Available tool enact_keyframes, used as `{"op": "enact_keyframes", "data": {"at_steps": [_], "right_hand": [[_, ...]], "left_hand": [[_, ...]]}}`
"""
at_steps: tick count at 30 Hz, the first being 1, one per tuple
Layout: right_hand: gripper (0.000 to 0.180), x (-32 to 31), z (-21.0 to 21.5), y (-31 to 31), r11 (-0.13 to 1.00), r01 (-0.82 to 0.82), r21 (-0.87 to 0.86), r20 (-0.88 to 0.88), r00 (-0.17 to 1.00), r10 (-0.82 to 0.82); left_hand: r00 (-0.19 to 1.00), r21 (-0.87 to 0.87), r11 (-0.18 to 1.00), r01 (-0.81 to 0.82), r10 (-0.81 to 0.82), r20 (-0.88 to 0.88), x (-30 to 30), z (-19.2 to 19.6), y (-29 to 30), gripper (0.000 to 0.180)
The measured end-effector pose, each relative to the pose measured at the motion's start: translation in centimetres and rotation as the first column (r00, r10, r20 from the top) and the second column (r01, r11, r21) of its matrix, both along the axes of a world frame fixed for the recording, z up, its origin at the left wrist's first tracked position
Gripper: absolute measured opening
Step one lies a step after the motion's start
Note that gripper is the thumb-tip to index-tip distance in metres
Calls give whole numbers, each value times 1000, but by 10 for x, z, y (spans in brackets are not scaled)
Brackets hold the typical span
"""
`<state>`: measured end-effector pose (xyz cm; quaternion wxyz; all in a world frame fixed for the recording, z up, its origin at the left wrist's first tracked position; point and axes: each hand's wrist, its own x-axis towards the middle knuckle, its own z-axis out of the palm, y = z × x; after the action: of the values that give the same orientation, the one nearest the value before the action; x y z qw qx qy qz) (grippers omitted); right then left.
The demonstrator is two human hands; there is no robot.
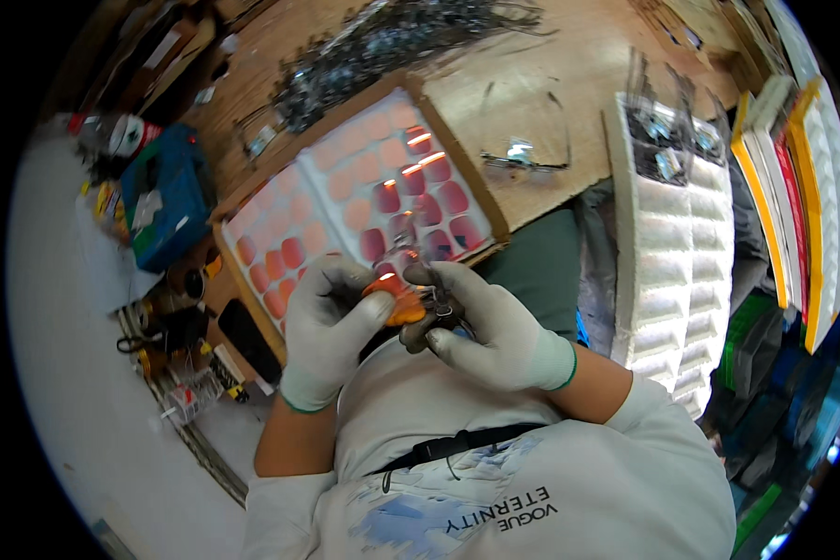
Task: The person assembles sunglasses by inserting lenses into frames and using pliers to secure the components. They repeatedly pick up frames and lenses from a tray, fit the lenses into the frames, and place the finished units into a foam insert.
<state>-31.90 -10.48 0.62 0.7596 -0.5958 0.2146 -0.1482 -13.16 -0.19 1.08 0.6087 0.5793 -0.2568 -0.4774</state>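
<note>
Both my hands wear pale gloves with green cuffs and meet in front of my body. My left hand (pixel 331 322) is closed, thumb and fingers pinching a glossy orange piece (pixel 399 303); its exact kind is hard to make out. Right beside it, my right hand (pixel 490 327) is closed around a dark, thin-wired eyeglass frame (pixel 441 306), partly hidden by the fingers. Just beyond the hands lies a shallow cardboard tray (pixel 502 224) lined with white sheets. Rows of tinted lenses (pixel 426 209) lie in it, pale peach to deep pink-red.
A heap of dark eyeglass frames (pixel 345 70) covers the table's far side. One glasses frame (pixel 523 161) lies alone beyond the tray. At right stands a white moulded tray (pixel 667 271) holding several frames, beside upright yellow-edged trays (pixel 803 215). A blue case (pixel 166 196) sits at left.
</note>
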Motion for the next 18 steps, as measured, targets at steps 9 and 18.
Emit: {"op": "enact_keyframes", "data": {"at_steps": [9,18], "right_hand": [[25,15,15,-1,976,-168,136,-15,985,172],[26,11,14,-4,971,-225,79,-77,970,231]], "left_hand": [[893,-97,994,-55,6,-451,7,-12,28,44],[934,-24,988,150,-149,-325,12,0,23,32]]}}
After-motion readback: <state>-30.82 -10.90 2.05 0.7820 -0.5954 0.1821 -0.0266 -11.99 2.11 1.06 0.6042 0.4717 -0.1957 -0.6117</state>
